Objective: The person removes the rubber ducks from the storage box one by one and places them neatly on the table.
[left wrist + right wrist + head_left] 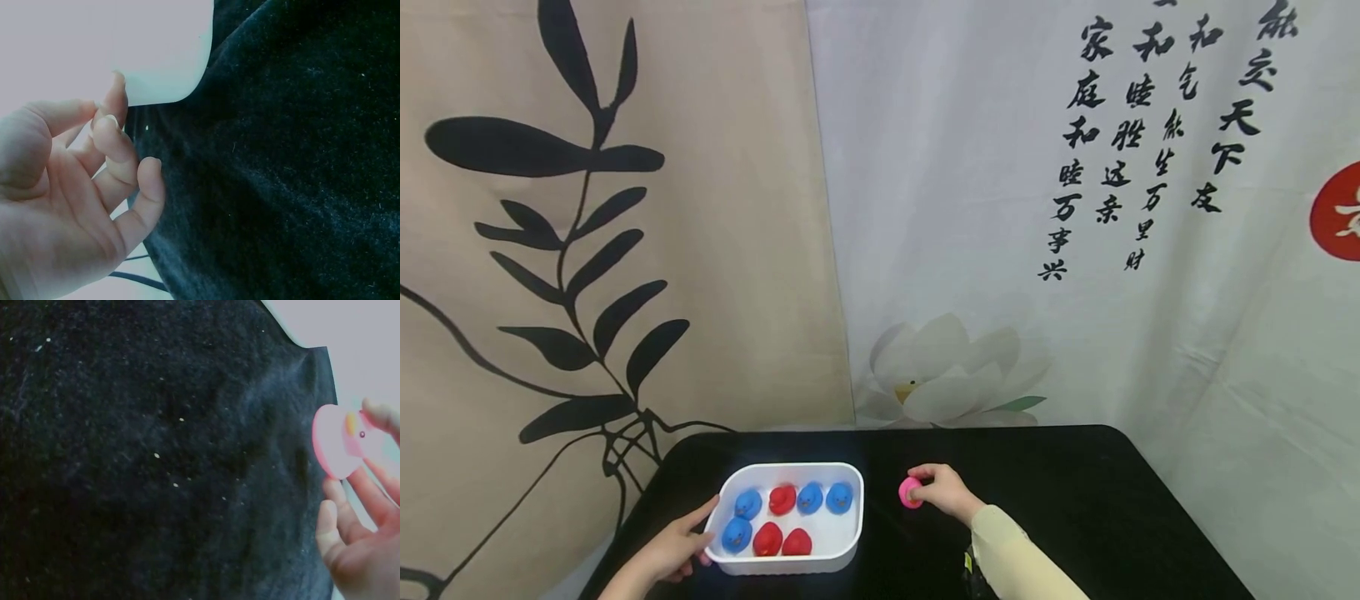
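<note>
- Right hand (949, 493): fingers pinch the pink duck (907, 492), right of the tray and apart from it, over the black-covered desk (1075, 500).
- Left hand (667, 552): fingers grip the white tray (831, 533) at its left edge, near corner.
- Tray sits on desk; four blue ducks (809, 497) and three red ducks (767, 540) inside.
- Behind desk: printed cloth backdrop (917, 167), dark leaves left, characters right.

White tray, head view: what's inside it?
The white tray holds four blue toy ducks and three red toy ducks, with its bare bottom showing between them. The patches directly beneath the ducks are covered, so anything under them can't be seen.
</note>
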Demonstrator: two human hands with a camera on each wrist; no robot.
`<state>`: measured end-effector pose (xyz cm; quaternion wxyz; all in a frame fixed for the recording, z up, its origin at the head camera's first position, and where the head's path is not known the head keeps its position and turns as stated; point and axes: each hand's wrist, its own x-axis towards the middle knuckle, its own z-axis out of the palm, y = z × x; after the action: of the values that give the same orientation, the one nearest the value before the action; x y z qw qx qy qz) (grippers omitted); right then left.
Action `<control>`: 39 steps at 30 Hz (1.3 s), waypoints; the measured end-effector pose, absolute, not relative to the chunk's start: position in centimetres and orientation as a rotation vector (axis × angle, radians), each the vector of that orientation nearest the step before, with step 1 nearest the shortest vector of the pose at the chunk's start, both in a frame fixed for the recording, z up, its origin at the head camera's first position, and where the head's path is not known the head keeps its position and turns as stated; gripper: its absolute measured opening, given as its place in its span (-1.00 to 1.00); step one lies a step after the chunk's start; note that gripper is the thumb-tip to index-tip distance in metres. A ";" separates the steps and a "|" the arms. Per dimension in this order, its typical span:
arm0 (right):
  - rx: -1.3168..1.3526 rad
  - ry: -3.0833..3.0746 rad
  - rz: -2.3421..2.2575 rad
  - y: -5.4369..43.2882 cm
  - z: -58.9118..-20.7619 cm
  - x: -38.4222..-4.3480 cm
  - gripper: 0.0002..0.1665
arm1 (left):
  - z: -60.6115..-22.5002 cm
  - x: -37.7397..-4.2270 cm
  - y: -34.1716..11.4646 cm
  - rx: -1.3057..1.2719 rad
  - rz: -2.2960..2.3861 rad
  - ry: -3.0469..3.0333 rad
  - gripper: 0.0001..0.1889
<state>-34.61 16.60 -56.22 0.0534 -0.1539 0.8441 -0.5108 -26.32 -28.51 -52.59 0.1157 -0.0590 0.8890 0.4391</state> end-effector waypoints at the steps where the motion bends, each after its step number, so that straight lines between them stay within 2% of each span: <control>1: -0.459 2.563 -1.560 16.5 -56.3 -34.6 -0.50 | -52.5 -26.3 -28.6 -0.169 1.288 2.604 -0.38; 30: -0.385 2.583 -1.542 16.3 -57.7 -34.8 -0.54 | -52.8 -26.2 -28.8 -0.113 1.333 2.549 -0.37; 39: -0.396 2.582 -1.538 16.4 -57.8 -34.9 -0.53 | -53.0 -26.5 -28.6 -0.196 1.304 2.579 -0.38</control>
<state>-34.91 16.40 -57.82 0.0552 -0.1304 0.8504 -0.5067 -26.47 -28.56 -53.02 0.1222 -0.0670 0.8837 0.4468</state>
